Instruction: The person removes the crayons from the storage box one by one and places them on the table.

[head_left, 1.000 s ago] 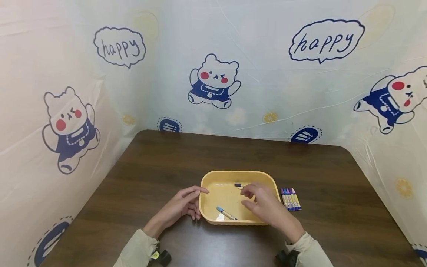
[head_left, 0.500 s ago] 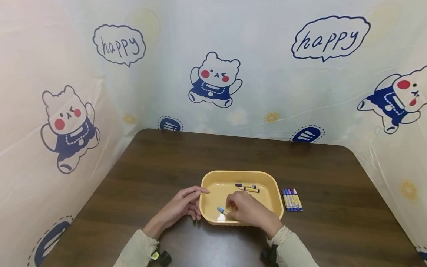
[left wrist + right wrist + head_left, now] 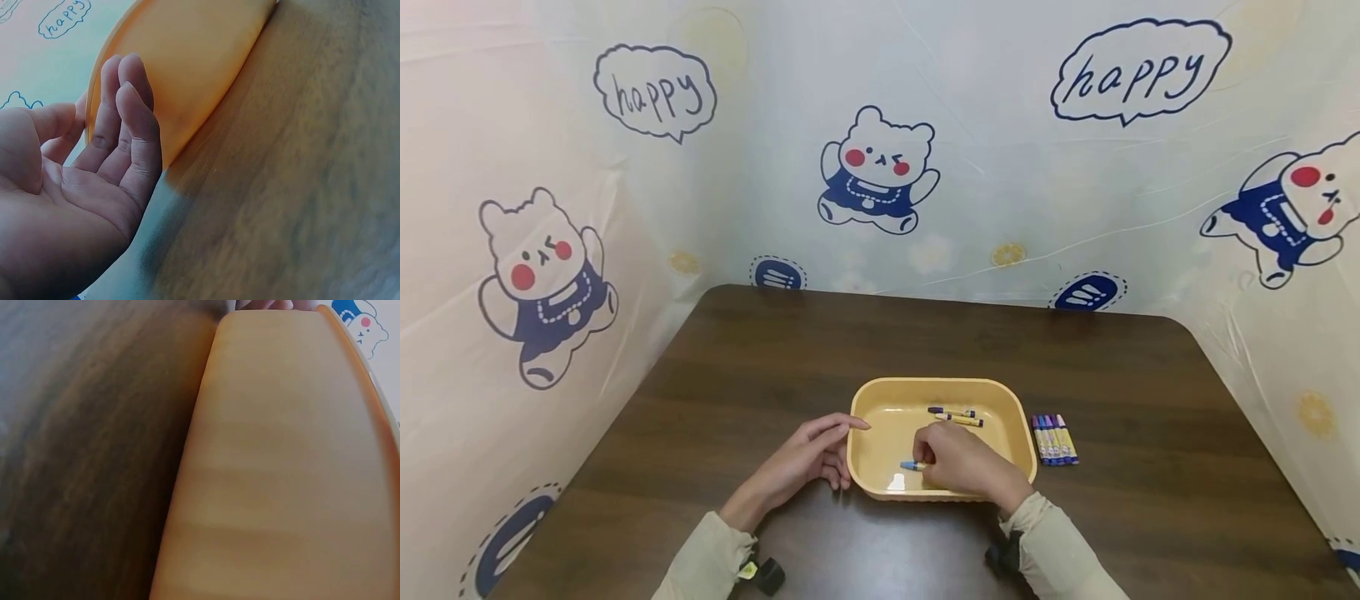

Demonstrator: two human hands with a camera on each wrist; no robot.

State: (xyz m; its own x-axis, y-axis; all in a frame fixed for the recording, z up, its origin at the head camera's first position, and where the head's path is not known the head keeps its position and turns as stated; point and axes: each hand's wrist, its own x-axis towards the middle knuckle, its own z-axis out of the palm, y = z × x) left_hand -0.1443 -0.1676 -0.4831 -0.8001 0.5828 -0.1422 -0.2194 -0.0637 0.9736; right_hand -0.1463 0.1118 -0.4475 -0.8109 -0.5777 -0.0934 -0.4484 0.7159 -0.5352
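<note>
From the head view, the right hand (image 3: 958,462) is reaching into the yellow tray (image 3: 1011,412), fingers curling round a blue crayon (image 3: 912,466) near its front wall. The left hand (image 3: 808,457) is lying relaxed against the tray's left wall, seemingly steadying it. Two more crayons (image 3: 955,415) are lying at the back; a row of crayons (image 3: 1054,439) is sitting on the table (image 3: 1150,500) just right.

From the left wrist, straight fingers (image 3: 128,119) are touching the tray wall (image 3: 187,75).

From the right wrist, only the tray's outer wall (image 3: 281,475) is showing, blocking the hand.

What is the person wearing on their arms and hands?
Both arms have long, loose sleeves in a pale beige-green colour, ending at the wrists. The left hand and right hand are bare, with no gloves or rings showing. Under each wrist sits a small black gadget; the left one has a little yellow label.
</note>
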